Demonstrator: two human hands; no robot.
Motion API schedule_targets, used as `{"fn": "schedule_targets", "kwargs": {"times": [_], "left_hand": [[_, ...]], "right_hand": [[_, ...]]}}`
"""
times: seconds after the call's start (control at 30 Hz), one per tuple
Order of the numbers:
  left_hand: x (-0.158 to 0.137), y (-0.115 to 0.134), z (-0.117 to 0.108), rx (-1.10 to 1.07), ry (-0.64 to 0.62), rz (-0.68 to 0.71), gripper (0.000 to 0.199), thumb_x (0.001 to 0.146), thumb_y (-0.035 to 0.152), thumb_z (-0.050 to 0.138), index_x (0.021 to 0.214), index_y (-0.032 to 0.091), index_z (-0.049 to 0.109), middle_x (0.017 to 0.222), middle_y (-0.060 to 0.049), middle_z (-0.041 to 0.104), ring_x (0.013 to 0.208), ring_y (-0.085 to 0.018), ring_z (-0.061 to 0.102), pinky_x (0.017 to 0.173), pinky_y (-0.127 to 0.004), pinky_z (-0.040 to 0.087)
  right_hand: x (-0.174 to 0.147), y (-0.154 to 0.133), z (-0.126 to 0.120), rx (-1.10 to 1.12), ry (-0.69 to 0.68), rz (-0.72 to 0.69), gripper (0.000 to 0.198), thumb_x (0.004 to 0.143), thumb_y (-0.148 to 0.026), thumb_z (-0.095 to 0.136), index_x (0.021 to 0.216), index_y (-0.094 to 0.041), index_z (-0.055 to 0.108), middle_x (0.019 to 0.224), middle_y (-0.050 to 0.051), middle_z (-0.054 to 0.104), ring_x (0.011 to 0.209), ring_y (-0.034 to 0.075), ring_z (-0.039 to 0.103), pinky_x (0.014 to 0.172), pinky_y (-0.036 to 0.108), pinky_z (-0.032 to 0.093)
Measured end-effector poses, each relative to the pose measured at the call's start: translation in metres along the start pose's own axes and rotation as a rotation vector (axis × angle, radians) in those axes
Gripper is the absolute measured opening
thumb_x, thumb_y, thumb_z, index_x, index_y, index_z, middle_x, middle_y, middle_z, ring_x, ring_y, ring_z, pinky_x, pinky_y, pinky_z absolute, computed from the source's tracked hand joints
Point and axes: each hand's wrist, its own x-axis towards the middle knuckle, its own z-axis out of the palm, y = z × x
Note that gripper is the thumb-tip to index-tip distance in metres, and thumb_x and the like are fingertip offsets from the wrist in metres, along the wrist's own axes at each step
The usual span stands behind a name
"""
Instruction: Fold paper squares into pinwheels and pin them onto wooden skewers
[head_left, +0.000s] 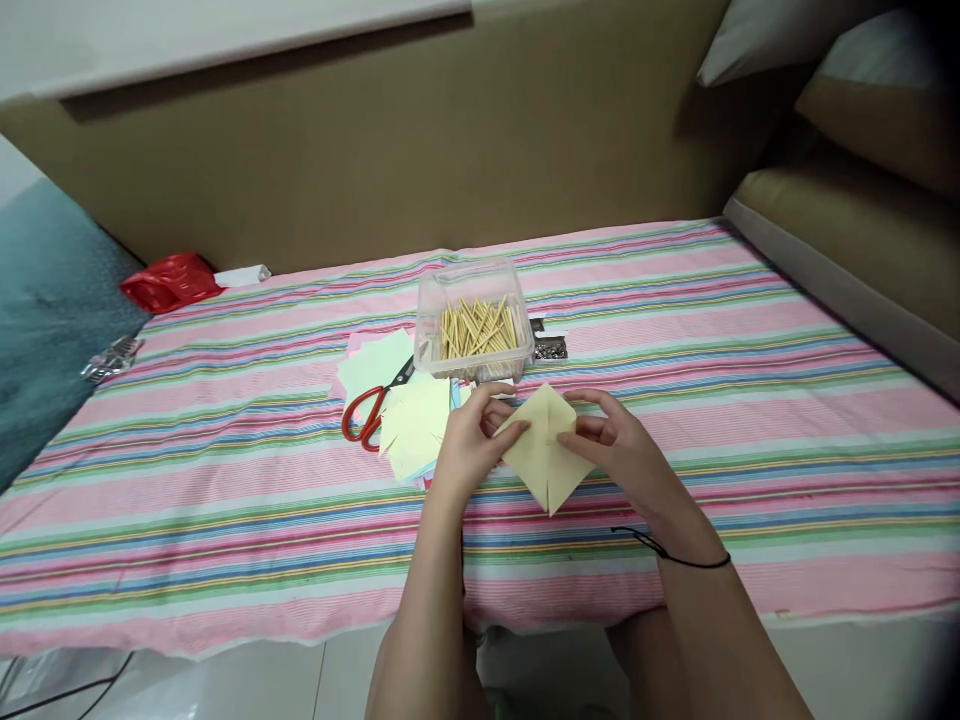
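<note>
A pale yellow paper square (546, 455), turned so its corners point up and down, is held above the striped cloth. A slit runs in from its lower corner. My left hand (480, 425) pinches its left side, thumb on top. On the right side, my right hand (607, 435) grips it the same way, its thumb on the paper. Left of my hands lies a stack of cut yellow paper (415, 425) with slits in it. Scissors with red handles (367, 415) rest partly on the papers.
Behind my hands stands a clear plastic box (472, 350) of thin wooden sticks. Beside it lies a small packet of metal bits (551, 347). Farther left are a red plastic bag (172, 282), a white box (242, 276) and a clear bag (112, 358). A sofa back closes off the far side.
</note>
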Motion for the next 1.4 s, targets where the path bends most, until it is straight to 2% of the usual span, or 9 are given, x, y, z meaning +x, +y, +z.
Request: {"fn": "schedule_targets", "kwargs": {"times": [0.2,0.37,0.53,0.73,0.87,0.93,1.03,1.17,1.4], "left_hand": [[0.001,-0.002,-0.004,-0.183,0.026,-0.053,0.033,0.071,0.028,0.070,0.101,0.021,0.057,0.074,0.001,0.060,0.062,-0.010,0.054,0.056,-0.021,0.041],[0.001,0.000,-0.004,-0.236,0.007,-0.089,0.033,0.071,0.027,0.071,0.100,0.020,0.057,0.073,0.002,0.061,0.059,-0.008,0.053,0.055,-0.019,0.041],[0.002,0.003,-0.004,-0.308,0.050,-0.139,0.031,0.070,0.029,0.072,0.096,0.019,0.058,0.069,0.002,0.061,0.059,-0.009,0.055,0.054,-0.020,0.042],[0.003,0.001,-0.005,-0.326,0.060,-0.153,0.032,0.069,0.030,0.073,0.095,0.018,0.058,0.069,0.002,0.061,0.057,-0.008,0.054,0.053,-0.019,0.041],[0.003,0.000,-0.006,-0.311,-0.042,-0.168,0.032,0.071,0.031,0.072,0.097,0.018,0.058,0.070,0.002,0.061,0.058,-0.008,0.054,0.053,-0.019,0.040],[0.003,0.001,-0.005,-0.318,-0.063,-0.172,0.031,0.072,0.033,0.071,0.096,0.018,0.058,0.070,0.002,0.061,0.058,-0.008,0.054,0.053,-0.018,0.039],[0.004,0.003,-0.003,-0.354,-0.006,-0.151,0.030,0.078,0.041,0.064,0.098,0.018,0.059,0.069,0.002,0.060,0.060,-0.009,0.055,0.056,-0.020,0.042],[0.004,0.005,0.001,-0.514,0.016,-0.121,0.040,0.082,0.050,0.056,0.107,0.019,0.054,0.076,0.000,0.064,0.070,-0.014,0.062,0.065,-0.025,0.048],[0.001,0.005,0.017,-0.533,-0.108,-0.174,0.051,0.072,0.031,0.073,0.114,0.021,0.046,0.101,-0.006,0.069,0.088,-0.021,0.066,0.072,-0.029,0.052]], "right_hand": [[0.000,-0.003,-0.005,0.094,0.102,-0.056,0.046,0.082,-0.058,0.053,0.114,-0.025,0.057,0.097,0.007,0.071,0.092,0.024,0.067,0.076,0.037,0.055],[0.000,-0.003,-0.008,0.070,0.108,-0.039,0.036,0.072,-0.045,0.072,0.100,-0.023,0.063,0.086,0.004,0.073,0.077,0.021,0.068,0.064,0.031,0.055],[0.000,-0.002,-0.008,0.067,0.113,-0.035,0.033,0.066,-0.037,0.077,0.091,-0.022,0.063,0.072,0.001,0.071,0.063,0.017,0.065,0.058,0.029,0.051],[0.000,-0.002,-0.009,0.050,0.020,-0.059,0.038,0.064,-0.032,0.079,0.097,-0.023,0.062,0.083,0.003,0.072,0.077,0.020,0.067,0.067,0.032,0.054],[0.000,-0.001,-0.008,0.010,-0.024,-0.054,0.033,0.069,-0.035,0.075,0.099,-0.023,0.067,0.087,0.004,0.072,0.081,0.020,0.067,0.068,0.031,0.054],[0.000,0.001,-0.008,0.015,0.010,-0.058,0.028,0.069,-0.035,0.075,0.094,-0.023,0.069,0.082,0.003,0.072,0.076,0.019,0.067,0.065,0.029,0.053],[0.001,0.002,-0.009,0.064,0.093,-0.098,0.023,0.067,-0.033,0.077,0.086,-0.022,0.070,0.081,0.002,0.071,0.074,0.018,0.067,0.065,0.028,0.054],[0.001,0.000,-0.009,0.159,0.156,-0.144,0.024,0.068,-0.030,0.077,0.089,-0.024,0.069,0.091,0.002,0.070,0.078,0.018,0.066,0.065,0.028,0.054],[0.002,0.000,-0.001,0.171,0.248,-0.243,0.017,0.070,-0.027,0.075,0.086,-0.024,0.069,0.093,0.001,0.069,0.075,0.016,0.065,0.062,0.026,0.052]]}}
